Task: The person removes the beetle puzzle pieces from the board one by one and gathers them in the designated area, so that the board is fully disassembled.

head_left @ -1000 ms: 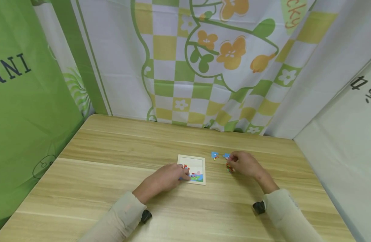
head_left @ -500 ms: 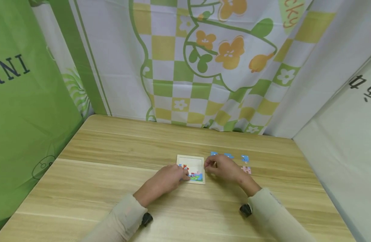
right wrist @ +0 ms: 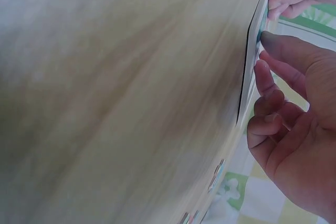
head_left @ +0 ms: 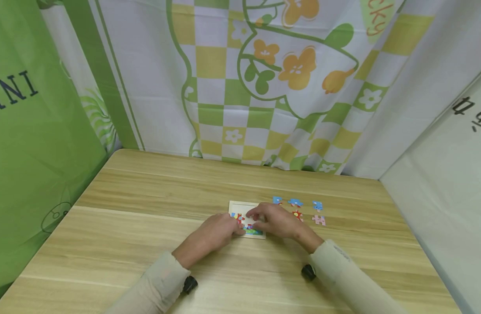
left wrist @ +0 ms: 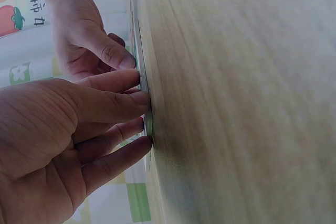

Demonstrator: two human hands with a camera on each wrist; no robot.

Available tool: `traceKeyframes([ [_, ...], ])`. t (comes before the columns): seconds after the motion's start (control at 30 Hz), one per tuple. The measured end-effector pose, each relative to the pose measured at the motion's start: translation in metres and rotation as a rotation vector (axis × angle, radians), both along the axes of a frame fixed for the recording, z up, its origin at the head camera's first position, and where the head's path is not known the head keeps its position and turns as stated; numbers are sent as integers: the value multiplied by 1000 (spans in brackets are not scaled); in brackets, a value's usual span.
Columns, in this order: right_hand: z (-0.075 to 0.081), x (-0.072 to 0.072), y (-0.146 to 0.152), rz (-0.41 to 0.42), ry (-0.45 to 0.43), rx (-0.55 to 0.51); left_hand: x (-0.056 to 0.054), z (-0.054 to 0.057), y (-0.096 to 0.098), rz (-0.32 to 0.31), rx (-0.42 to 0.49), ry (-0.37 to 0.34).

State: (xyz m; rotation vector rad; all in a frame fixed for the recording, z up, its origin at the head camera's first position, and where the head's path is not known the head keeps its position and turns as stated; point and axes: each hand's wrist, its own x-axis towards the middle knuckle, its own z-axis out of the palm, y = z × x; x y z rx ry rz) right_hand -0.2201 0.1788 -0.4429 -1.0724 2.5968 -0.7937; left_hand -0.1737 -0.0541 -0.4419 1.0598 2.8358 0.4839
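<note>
A small square puzzle tray (head_left: 240, 203) with a pale wooden frame lies on the table, partly filled with colourful jigsaw pieces along its left and lower side. My left hand (head_left: 220, 231) rests on the tray's left lower part, and in the left wrist view its fingertips (left wrist: 140, 98) touch the board with fingers extended. From the right, my right hand (head_left: 277, 220) reaches over the tray, thumb and index finger spread apart above the pieces. In the right wrist view its thumb tip (right wrist: 266, 38) meets the board's face, and the other fingers bend; no piece shows between them.
Right of the tray lie several loose jigsaw pieces: blue ones (head_left: 295, 203) in a back row, a red one (head_left: 298, 215) and a pink one (head_left: 318, 220) in front. A patterned curtain (head_left: 232, 87) hangs behind the wooden table (head_left: 165, 187).
My right hand has moved left from the loose pieces to over the tray, uncovering the red, pink and right-hand blue pieces. The left hand stays at the tray.
</note>
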Motion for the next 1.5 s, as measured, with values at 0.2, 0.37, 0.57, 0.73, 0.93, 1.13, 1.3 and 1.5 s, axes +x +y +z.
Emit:
traceKeyframes([
  [0.2,2,0,-5,38,2,27,-1,0,-2,-36,7,43],
  [0.37,4,0,-8,56,-21,41,0,0,-3,-57,-2,54],
  [0.57,6,0,-11,42,-49,46,0,2,-3,-55,10,42],
  [0.73,6,-1,-13,17,-90,14,0,1,-3,-45,-6,37],
  [0.93,7,-2,-15,25,-78,2,1,2,-3,-35,3,20],
  [1.13,6,-4,-18,27,-76,-33,1,1,-3,-59,30,52],
  [1.3,5,-5,-22,-37,-69,-30,0,0,-4,-73,31,66],
  [1.5,5,-4,-27,-83,-28,-47,-1,-1,-3,-76,24,66],
])
